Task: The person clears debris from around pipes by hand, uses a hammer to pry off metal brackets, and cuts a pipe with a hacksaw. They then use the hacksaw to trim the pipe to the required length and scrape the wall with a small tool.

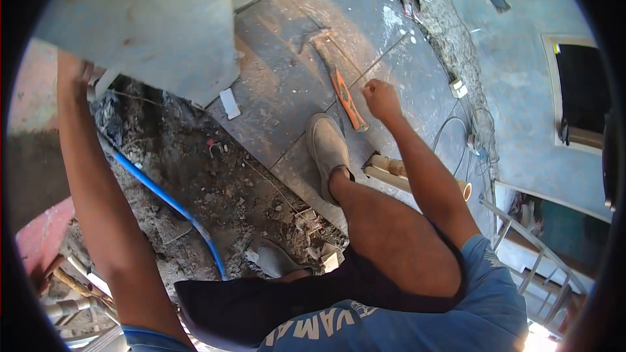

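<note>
My left hand (79, 73) is raised at the upper left and grips the edge of a large grey tile (150, 19), which it holds tilted above the ground. My right hand (380, 99) hangs lower to the right with its fingers curled into a fist, and I see nothing in it. Just left of that hand a hammer (344, 99) with an orange handle lies on the laid grey floor tiles (287, 85). One of my shoes (328, 150) stands on these tiles; the other (277, 259) is in the rubble.
A bed of dirt and rubble (215, 182) lies left of the laid tiles, crossed by a blue pipe (166, 199). Short cream pipe pieces (391, 173) lie by my right leg. Cables (471, 137) run along the wall base, and a metal ladder (531, 251) stands at the lower right.
</note>
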